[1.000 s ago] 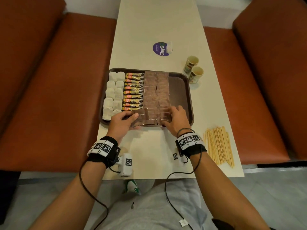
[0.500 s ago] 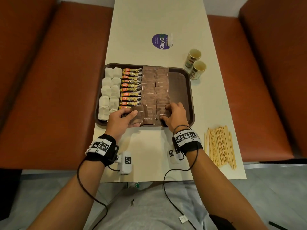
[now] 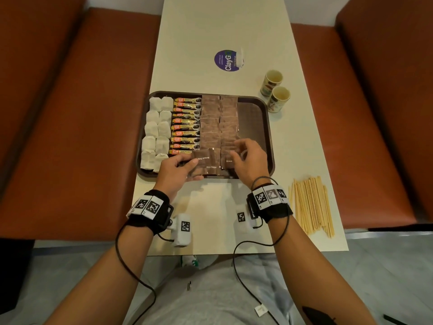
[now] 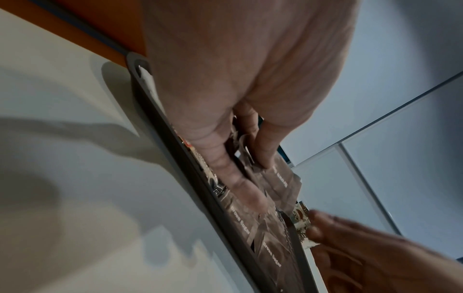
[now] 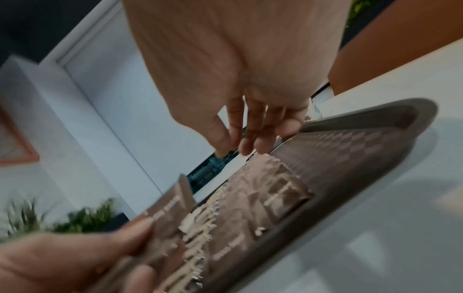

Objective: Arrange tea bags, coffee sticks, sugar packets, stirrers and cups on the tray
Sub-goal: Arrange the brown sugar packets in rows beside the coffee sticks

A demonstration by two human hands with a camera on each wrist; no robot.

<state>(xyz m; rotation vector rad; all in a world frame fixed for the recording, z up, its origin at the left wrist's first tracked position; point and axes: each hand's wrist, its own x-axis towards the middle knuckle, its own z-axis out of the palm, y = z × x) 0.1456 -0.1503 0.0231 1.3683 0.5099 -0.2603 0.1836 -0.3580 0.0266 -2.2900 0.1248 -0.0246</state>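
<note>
A small stack of brown sugar packets (image 3: 203, 160) is held by the left hand (image 3: 176, 169) over the near edge of the tray (image 3: 269, 127), pinched between the thumb on top and the fingers beneath; the same grip is seen in the left wrist view, where the packets (image 4: 274, 179) stick out past the fingertips (image 4: 246, 191). The right hand (image 3: 248, 160) is held just to the right of that stack, above the near end of the sugar packets already laid on the tray, with its fingers loosely spread and nothing gripped; in the right wrist view its fingers (image 5: 246, 138) hang clear of the packets below.

Beyond both hands, two columns of laid sugar packets (image 3: 219, 120) are seen on the tray. To the left of these lies a column of coffee sticks (image 3: 186, 127), and further left, beyond the left hand, two columns of white tea bags (image 3: 157, 130). The strip of tray beyond the right hand is bare.

Off the tray, two paper cups (image 3: 275, 90) stand well beyond the right hand, and a pile of wooden stirrers (image 3: 311, 205) lies on the table (image 3: 210, 26) just to the right of the right wrist.
</note>
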